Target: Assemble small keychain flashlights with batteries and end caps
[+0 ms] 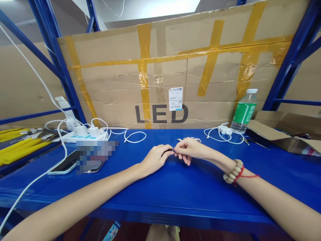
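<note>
My left hand (156, 157) and my right hand (189, 150) meet over the middle of the blue shelf (175, 190). Both pinch a small dark object (173, 151) between their fingertips; it is too small to name. The fingers of both hands are curled closed around it. A bead bracelet (233, 171) and a red string sit on my right wrist. A small metal piece (194, 139) lies on the shelf just behind my right hand.
A white power strip (84, 135) with plugged chargers and white cables sits at the left. Two phones (62, 165) lie near it. A water bottle (244, 112), a coiled white cable (222, 134) and an open cardboard box (283, 135) stand at the right. Taped cardboard (175, 73) closes off the back.
</note>
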Available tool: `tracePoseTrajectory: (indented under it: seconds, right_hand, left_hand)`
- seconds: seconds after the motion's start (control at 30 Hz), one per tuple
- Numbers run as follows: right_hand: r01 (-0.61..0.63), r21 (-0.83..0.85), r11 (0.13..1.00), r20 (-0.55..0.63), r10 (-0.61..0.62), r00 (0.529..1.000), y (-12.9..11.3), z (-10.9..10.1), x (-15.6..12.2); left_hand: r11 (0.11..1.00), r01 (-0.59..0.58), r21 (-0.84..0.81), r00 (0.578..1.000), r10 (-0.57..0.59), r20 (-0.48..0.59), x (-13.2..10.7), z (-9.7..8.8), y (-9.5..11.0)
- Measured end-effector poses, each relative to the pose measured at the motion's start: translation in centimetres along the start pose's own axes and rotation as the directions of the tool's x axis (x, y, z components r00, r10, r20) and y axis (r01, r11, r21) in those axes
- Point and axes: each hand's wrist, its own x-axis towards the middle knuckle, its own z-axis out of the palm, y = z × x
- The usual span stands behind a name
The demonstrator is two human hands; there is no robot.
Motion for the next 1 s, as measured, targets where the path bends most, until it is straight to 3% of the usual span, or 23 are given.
tracePoseTrajectory:
  seconds: [0.23, 0.67, 1.0]
  right_hand:
    - [0.064, 0.008, 0.998, 0.024, -0.064, 0.998, -0.5, 0.3, -0.3]
    - [-0.042, 0.103, 0.994, -0.044, 0.047, 0.998, -1.3, 0.9, -0.4]
    - [-0.049, 0.089, 0.995, -0.086, 0.056, 0.995, -1.6, 0.8, -0.2]
  left_hand:
    - [1.000, 0.002, 0.017, 0.998, -0.001, -0.063, 0.1, 0.0, 0.2]
    - [1.000, 0.013, 0.024, 0.993, -0.010, -0.120, 0.2, 0.0, 0.5]
    - [0.992, 0.014, -0.123, 0.994, -0.027, -0.105, 0.5, -0.4, 0.5]
